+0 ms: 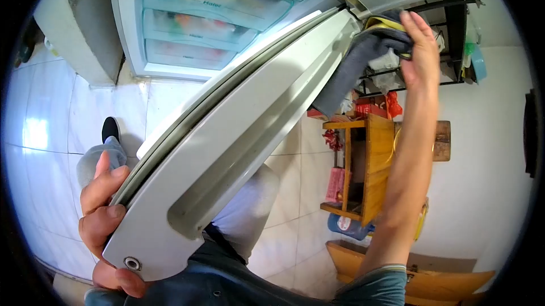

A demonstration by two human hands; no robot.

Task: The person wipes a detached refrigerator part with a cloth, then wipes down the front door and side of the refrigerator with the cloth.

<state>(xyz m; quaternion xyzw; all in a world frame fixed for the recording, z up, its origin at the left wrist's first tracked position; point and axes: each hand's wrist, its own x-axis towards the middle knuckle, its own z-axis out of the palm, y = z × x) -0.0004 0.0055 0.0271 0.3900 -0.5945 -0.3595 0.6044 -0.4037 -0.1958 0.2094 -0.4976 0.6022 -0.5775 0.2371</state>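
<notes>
A white freezer door (150,232) stands open and slants across the middle, its edge with a long recessed handle facing me. My left hand (101,223) is closed round the near end of this door, fingers on its gasket side and more fingertips by a round screw hole. At the door's far end, my right hand (421,50) grips a dark grey cloth (355,67) with yellow edging. The cloth hangs down along the outer side of the door, touching or very close to it; I cannot tell which.
Behind the door is a freezer with frosted clear drawers (196,33). A black rack (454,39) and a wooden cabinet (377,170) stand right, with a blue water jug (349,227) below. A wall pillar (91,28) rises left above white floor tiles (45,101).
</notes>
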